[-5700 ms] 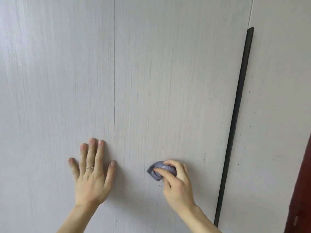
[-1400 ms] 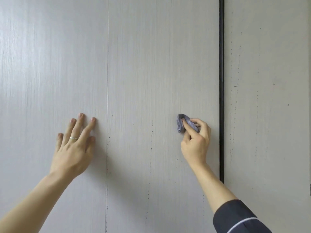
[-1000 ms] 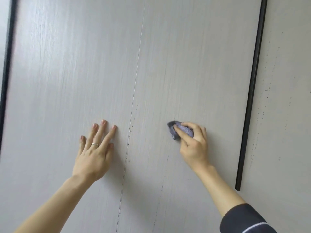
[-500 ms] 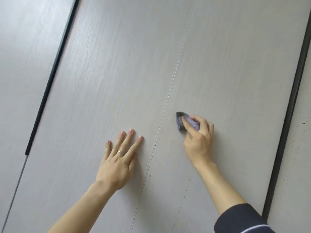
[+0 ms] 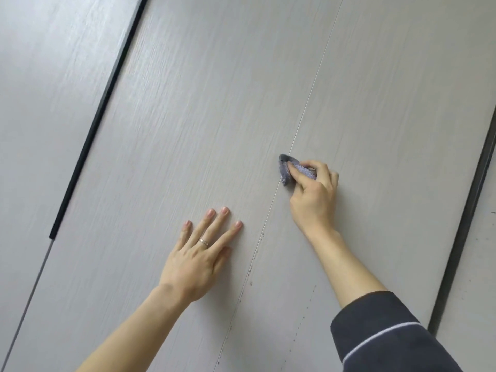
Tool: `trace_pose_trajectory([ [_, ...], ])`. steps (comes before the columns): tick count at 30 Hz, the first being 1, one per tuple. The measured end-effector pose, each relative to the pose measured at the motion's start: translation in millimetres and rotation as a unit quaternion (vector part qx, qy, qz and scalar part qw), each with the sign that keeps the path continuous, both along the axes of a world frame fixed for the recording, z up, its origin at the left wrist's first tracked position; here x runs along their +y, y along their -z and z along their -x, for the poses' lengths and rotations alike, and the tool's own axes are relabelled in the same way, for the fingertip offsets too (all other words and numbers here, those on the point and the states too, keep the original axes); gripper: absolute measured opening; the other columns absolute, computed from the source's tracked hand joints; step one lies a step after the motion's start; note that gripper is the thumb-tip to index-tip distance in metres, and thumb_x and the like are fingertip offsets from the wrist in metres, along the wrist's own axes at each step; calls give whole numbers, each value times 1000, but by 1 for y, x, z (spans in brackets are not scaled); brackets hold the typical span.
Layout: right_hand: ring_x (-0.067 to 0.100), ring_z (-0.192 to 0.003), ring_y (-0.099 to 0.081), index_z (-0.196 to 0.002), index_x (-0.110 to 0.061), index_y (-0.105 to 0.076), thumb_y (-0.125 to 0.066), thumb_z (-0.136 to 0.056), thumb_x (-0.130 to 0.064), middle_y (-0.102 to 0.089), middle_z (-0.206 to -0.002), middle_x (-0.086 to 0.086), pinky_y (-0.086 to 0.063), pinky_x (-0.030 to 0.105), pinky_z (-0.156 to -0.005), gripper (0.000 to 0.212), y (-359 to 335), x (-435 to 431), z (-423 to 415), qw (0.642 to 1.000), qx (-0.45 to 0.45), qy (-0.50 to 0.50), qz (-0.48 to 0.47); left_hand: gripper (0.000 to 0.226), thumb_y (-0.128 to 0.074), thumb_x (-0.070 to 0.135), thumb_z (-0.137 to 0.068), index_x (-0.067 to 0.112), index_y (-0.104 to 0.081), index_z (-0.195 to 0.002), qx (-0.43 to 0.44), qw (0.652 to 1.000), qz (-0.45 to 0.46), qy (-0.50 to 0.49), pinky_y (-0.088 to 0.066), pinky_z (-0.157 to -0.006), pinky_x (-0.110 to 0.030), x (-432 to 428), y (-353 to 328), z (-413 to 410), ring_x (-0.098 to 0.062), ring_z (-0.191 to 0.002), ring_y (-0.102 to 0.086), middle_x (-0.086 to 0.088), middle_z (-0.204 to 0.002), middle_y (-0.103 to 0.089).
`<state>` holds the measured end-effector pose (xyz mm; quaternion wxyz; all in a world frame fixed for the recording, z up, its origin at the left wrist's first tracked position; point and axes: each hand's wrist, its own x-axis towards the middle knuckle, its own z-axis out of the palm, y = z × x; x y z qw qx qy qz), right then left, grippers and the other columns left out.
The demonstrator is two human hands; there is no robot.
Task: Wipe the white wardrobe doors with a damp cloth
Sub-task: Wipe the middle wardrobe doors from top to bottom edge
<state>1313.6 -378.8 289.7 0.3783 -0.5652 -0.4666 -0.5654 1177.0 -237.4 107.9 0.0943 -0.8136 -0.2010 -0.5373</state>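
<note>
The white wood-grain wardrobe doors (image 5: 204, 108) fill the view, tilted. A thin seam (image 5: 303, 119) runs between two panels. My right hand (image 5: 312, 196) is shut on a small bunched purple-grey cloth (image 5: 285, 170) and presses it against the door right at the seam. My left hand (image 5: 200, 253), with a ring on one finger, lies flat and open on the left panel, fingers spread, just left of the seam. Dark specks (image 5: 251, 269) dot the seam below the cloth.
A black handle strip (image 5: 99, 116) runs along the left edge of the left panel. Another dark strip (image 5: 467, 226) borders the right panel. More white doors lie beyond both strips. My dark sleeve (image 5: 389, 334) with a white stripe is at the lower right.
The cloth and my right hand have slid left across the right panel to the seam. The view has tilted and shifted left, bringing the left handle strip into sight. My left hand stays flat.
</note>
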Motion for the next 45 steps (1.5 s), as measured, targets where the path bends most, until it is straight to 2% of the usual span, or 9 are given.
trace_pose_trajectory([
  [5, 36, -97, -55, -117, -21, -76, -57, -85, 2, -65, -113, 9, -44, 35, -86, 43, 55, 1, -5, 998, -57, 7, -10, 54, -27, 45, -105, 41, -21, -158, -12, 1000, -20, 3, -10, -120, -47, 5, 2, -2, -17, -154, -11, 11, -168, -13],
  [11, 26, -101, -53, -113, -22, -77, -41, -100, -10, -69, -116, 3, -50, 40, -83, 41, 136, -28, -13, 974, -176, 0, 141, 53, -29, 45, -105, 41, -24, -158, -17, 999, -24, 23, -14, -120, -50, 6, 2, -2, -17, -154, -11, 9, -168, -15],
  [18, 26, -102, -50, -111, -20, -78, -54, -93, -8, -67, -110, 5, -48, 35, -87, 32, 73, 2, -1, 998, -40, -19, -47, 53, -27, 46, -105, 42, -23, -158, -4, 1000, -21, 17, -15, -119, -52, 9, 3, -2, -17, -154, -9, 11, -168, -12],
  [23, 26, -97, -54, -112, -23, -77, -40, -102, -10, -70, -115, 1, -52, 38, -76, 40, 190, -15, -3, 968, -188, -9, 164, 53, -29, 45, -104, 38, -28, -157, 0, 999, -26, 24, -22, -118, -54, 10, 6, -1, -19, -154, -13, 8, -168, -17],
  [26, 24, -96, -54, -109, -26, -76, -35, -100, -10, -70, -115, -2, -51, 36, -69, 46, 168, -20, -4, 953, -226, 0, 202, 55, -29, 46, -104, 38, -27, -158, 5, 999, -29, 23, -25, -117, -55, 10, 5, 2, -20, -154, -14, 6, -168, -17],
  [33, 29, -101, -53, -111, -21, -78, -51, -90, -1, -69, -114, 5, -50, 43, -83, 39, 121, -26, -19, 998, -67, 6, 19, 56, -29, 42, -106, 41, -13, -160, 24, 999, 15, 25, -13, -121, -57, 2, 9, 3, -18, -156, 2, 12, -169, 3],
  [38, 25, -99, -53, -111, -23, -78, -42, -98, 0, -71, -114, 2, -51, 38, -74, 44, 217, -62, -39, 982, -135, 17, 135, 55, -25, 37, -106, 42, -12, -159, 34, 997, 63, 41, -9, -121, -59, -12, 29, 4, -15, -155, 14, 12, -168, 10],
  [41, 24, -98, -54, -110, -24, -78, -39, -92, 4, -70, -116, 1, -49, 35, -75, 51, 204, -90, -55, 972, -145, 33, 180, 56, -23, 37, -106, 44, -9, -159, 46, 995, 79, 45, -9, -120, -63, -18, 41, 5, -17, -155, 14, 11, -168, 11],
  [45, 27, -98, -53, -106, -20, -80, -49, -92, -5, -68, -111, 7, -47, 35, -85, 37, 139, -108, -73, 999, -25, 28, 4, 57, -24, 27, -108, 49, -5, -158, 10, 989, 134, 60, 1, -119, -66, -31, 46, -8, -14, -153, 21, 17, -166, 18],
])
